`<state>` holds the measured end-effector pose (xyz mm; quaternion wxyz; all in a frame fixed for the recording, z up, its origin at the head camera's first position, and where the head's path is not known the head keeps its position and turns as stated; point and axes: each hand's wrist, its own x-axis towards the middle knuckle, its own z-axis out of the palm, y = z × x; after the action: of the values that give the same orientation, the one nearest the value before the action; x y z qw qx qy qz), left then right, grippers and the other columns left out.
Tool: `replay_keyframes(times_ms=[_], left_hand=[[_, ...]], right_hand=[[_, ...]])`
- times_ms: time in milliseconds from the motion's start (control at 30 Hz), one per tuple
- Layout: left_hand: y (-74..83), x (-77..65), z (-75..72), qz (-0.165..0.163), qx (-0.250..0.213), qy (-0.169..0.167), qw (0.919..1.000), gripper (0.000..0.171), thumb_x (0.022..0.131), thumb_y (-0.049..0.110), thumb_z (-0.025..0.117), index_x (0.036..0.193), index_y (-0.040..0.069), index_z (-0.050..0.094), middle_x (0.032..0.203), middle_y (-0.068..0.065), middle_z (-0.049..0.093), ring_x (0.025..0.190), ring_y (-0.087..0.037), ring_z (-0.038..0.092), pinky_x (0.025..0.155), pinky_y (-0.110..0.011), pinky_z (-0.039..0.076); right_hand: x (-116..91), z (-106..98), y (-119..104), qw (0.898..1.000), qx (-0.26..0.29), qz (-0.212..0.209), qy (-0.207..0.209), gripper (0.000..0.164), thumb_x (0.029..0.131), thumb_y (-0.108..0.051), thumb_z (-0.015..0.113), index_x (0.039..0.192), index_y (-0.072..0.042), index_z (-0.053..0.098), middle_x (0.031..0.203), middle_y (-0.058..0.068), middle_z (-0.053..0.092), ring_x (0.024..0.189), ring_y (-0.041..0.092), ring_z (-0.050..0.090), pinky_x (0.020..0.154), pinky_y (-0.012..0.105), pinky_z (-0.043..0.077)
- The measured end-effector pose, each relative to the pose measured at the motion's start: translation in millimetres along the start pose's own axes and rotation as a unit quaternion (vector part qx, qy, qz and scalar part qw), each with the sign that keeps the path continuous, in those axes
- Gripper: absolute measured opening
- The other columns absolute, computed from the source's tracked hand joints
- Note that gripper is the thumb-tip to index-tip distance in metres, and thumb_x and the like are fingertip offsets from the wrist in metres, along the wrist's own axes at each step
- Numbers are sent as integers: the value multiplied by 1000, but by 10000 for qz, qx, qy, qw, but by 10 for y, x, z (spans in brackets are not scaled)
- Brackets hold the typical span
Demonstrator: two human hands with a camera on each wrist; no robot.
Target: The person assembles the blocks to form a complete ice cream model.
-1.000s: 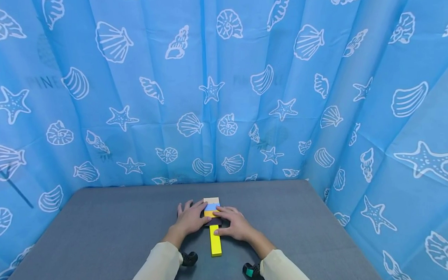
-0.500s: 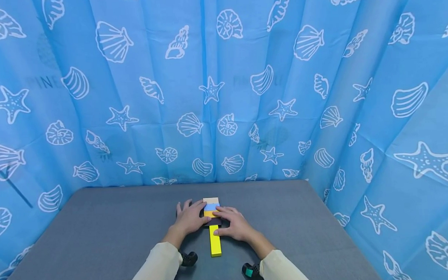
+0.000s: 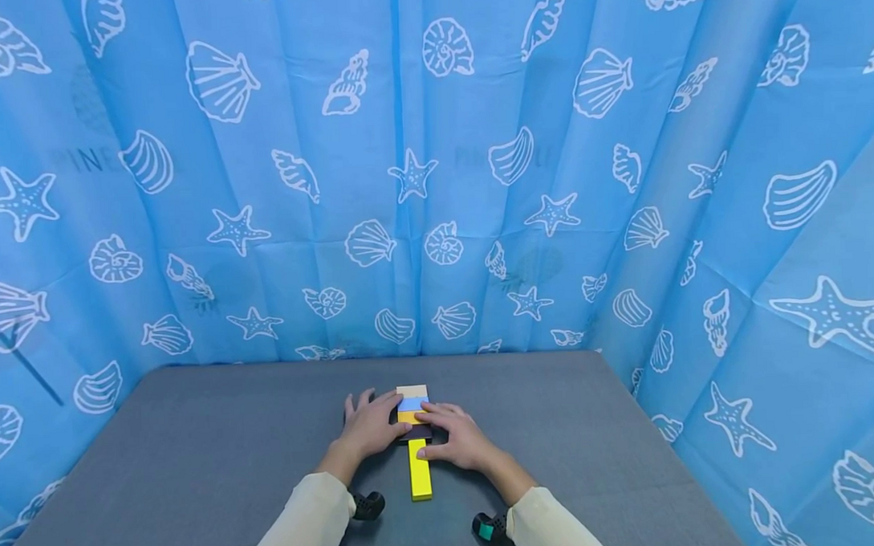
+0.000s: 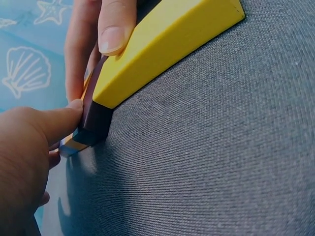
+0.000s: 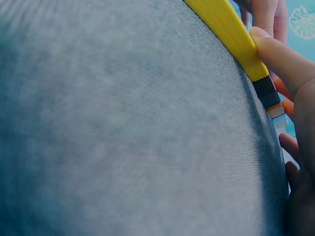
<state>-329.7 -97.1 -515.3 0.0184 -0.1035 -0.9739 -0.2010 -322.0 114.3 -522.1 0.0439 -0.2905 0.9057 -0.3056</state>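
Note:
In the head view a row of blocks lies flat on the grey table: a pale block (image 3: 411,390), a blue block (image 3: 413,403), an orange block (image 3: 407,417) and a dark block (image 3: 421,433). A long yellow block (image 3: 420,484) points from the dark one toward the person. My left hand (image 3: 368,428) touches the row's left side, thumb at the dark block (image 4: 97,120). From the right, my right hand (image 3: 463,441) rests its thumb on the yellow block (image 5: 231,34), with its forefinger over the orange one. Extended fingers hide parts of the row.
The grey cloth-covered table (image 3: 255,440) stretches around the blocks. A blue curtain (image 3: 419,185) with shell prints hangs behind it and along the right side. Black wrist devices, one on the left (image 3: 369,505) and one on the right (image 3: 491,528), sit under the pale sleeves.

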Motion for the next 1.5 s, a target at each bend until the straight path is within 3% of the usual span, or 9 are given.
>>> replay_keyframes(times_ms=[600, 867, 1500], left_hand=[[-7, -16, 18, -99, 92, 186, 9997, 62, 86, 52, 67, 138, 20, 57, 142, -7, 51, 136, -42, 30, 107, -68, 5], [-55, -17, 98, -268, -192, 247, 9992, 66, 85, 53, 69, 141, 21, 53, 142, -8, 51, 134, -40, 33, 107, -67, 13], [-77, -33, 115, -164, -209, 365, 9990, 66, 86, 54, 67, 141, 21, 54, 141, -8, 52, 132, -39, 36, 106, -65, 18]], right_hand=[[-11, -10, 4, 10000, -9, -56, 20, 67, 85, -50, 69, 143, -22, 52, 152, -2, 40, 137, 30, 32, 105, 61, 27], [8, 12, 30, 9999, -84, -64, 5, 68, 85, -52, 69, 143, -22, 51, 152, -3, 40, 136, 29, 33, 105, 60, 28], [13, 4, 8, 9998, 112, 63, 152, 61, 85, -48, 71, 139, -23, 56, 149, -4, 44, 133, 26, 36, 104, 56, 33]])
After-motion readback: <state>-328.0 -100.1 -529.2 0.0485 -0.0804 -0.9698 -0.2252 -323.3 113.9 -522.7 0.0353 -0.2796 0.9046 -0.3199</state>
